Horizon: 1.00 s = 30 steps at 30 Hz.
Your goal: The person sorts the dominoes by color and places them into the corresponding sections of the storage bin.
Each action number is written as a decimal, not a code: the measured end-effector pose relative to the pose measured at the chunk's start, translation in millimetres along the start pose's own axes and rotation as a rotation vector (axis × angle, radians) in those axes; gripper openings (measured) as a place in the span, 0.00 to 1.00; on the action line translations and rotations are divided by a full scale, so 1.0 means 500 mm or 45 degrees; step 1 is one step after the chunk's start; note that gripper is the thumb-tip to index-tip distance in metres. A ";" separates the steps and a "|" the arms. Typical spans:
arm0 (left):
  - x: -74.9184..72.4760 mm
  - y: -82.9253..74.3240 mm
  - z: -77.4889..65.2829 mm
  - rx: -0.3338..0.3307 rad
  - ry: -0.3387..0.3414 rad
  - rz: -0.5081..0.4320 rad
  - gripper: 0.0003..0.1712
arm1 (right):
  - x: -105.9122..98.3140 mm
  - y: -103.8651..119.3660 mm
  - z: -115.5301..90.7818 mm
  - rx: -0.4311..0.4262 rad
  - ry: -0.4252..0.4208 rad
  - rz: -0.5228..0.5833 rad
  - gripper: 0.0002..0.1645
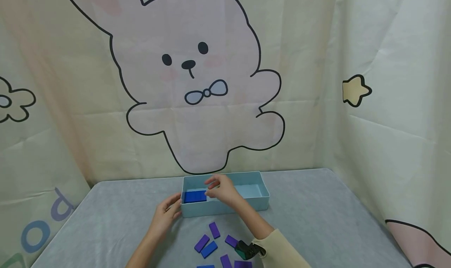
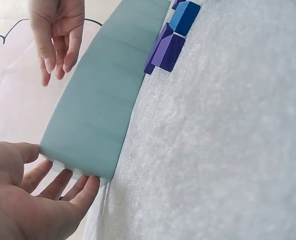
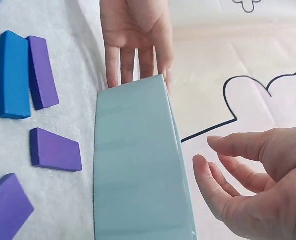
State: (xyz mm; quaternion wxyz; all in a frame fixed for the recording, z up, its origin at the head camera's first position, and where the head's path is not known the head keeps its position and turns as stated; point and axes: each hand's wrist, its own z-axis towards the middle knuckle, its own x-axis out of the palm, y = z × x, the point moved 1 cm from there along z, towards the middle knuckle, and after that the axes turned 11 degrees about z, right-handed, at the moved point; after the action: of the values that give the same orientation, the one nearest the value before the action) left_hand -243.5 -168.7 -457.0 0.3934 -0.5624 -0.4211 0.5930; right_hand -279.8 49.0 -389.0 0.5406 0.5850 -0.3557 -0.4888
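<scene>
A light teal rectangular box (image 1: 225,208) stands near the table's back edge. Inside its left end lies a row of blue blocks (image 1: 195,196). My left hand (image 1: 165,213) rests at the box's left end, and its extended fingers (image 2: 83,192) touch the end wall in the left wrist view. Over the box, beside the blue row, hovers my right hand (image 1: 223,190). Its thumb and fingers (image 3: 201,170) are loosely bent and apart in the right wrist view, with nothing between them.
In front of the box lie loose purple blocks (image 1: 214,230) and blue blocks (image 1: 209,249) on the grey cloth-covered table (image 1: 303,209). A black strapped device (image 1: 248,250) sits at the right wrist. A curtain with a drawn bunny (image 1: 211,127) hangs behind.
</scene>
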 end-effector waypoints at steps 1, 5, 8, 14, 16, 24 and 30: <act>0.000 0.000 0.000 0.000 0.001 0.000 0.26 | -0.002 0.000 -0.005 -0.012 0.004 -0.001 0.17; 0.000 0.001 0.001 -0.010 0.002 0.002 0.26 | -0.006 -0.001 -0.022 -0.057 0.020 -0.024 0.16; 0.000 0.000 0.001 -0.007 0.001 0.000 0.27 | -0.006 -0.001 -0.035 -0.083 0.035 -0.029 0.15; 0.000 0.001 -0.001 0.013 0.005 0.002 0.26 | -0.004 0.004 -0.068 -0.094 0.059 -0.004 0.14; 0.000 0.001 -0.002 0.019 0.003 -0.002 0.26 | -0.004 0.006 -0.079 -0.104 0.077 0.011 0.14; 0.000 0.000 -0.002 0.020 0.003 -0.003 0.26 | -0.004 -0.001 -0.104 -0.065 0.152 0.038 0.16; -0.001 -0.001 -0.004 0.026 0.007 -0.002 0.26 | -0.003 -0.014 -0.116 0.001 0.212 0.060 0.16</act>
State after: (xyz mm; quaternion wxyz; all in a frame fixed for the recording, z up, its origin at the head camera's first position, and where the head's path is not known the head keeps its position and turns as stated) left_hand -241.6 -168.8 -456.6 0.4006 -0.5599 -0.4143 0.5953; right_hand -225.7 68.0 -399.1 0.5793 0.6154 -0.3234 -0.4255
